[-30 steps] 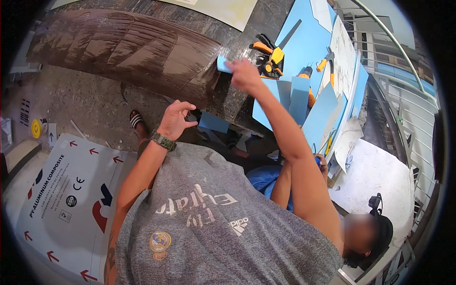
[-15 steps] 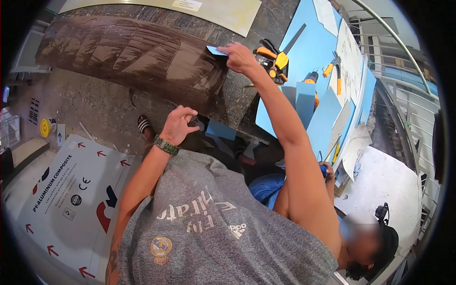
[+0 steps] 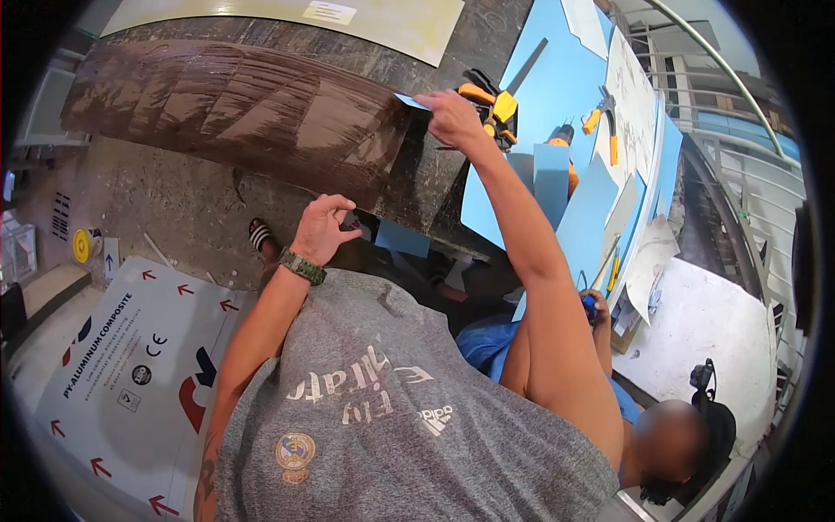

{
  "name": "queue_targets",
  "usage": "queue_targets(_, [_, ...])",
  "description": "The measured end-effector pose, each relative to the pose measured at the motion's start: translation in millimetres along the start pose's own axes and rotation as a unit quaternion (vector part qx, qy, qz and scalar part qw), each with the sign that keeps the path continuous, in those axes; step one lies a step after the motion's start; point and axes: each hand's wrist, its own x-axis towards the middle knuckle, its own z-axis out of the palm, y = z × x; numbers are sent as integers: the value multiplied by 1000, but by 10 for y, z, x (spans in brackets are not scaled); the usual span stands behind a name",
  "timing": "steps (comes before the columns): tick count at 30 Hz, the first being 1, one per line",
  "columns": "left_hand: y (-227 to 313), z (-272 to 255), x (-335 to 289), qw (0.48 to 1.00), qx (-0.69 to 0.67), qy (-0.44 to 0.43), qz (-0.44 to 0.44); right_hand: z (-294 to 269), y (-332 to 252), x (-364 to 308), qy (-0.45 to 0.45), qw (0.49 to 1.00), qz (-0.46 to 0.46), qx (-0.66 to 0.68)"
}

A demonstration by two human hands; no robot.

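My right hand (image 3: pixel 457 120) grips a small flat blue piece of sheet (image 3: pixel 410 102), pinched between thumb and fingers. It is at the right end of a long dark brown panel (image 3: pixel 252 109), whose surface carries brown paste in curved streaks and smoother patches. My left hand (image 3: pixel 322 233) hangs in the air before the panel's near edge, its thumb and fingers apart and nothing between them. Just right of my right hand lies a black clamp with orange and yellow parts (image 3: pixel 499 111).
Beyond the panel lies a pale yellowish sheet (image 3: pixel 383 28). Blue sheets (image 3: pixel 557 83) at the right bear orange-handled pliers (image 3: pixel 606 126) and a power tool (image 3: pixel 564 137). A co-worker's hand (image 3: pixel 601 317) holds something blue beside my right arm. A printed grey board (image 3: pixel 170 348) is at the lower left.
My right hand and the blue piece have moved slightly right, off the paste toward the panel's end. The whole view has shifted a little. My left hand keeps its pose.
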Motion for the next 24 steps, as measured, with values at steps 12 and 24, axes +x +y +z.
queue_targets(12, [-9, 53, -87, 999, 4, 32, 3, -74, -153, -178, 34, 994, 54, 91])
queue_targets(24, [-14, -54, -31, 999, 20, 14, 25, 174, -889, -762, -105, 993, -27, 43])
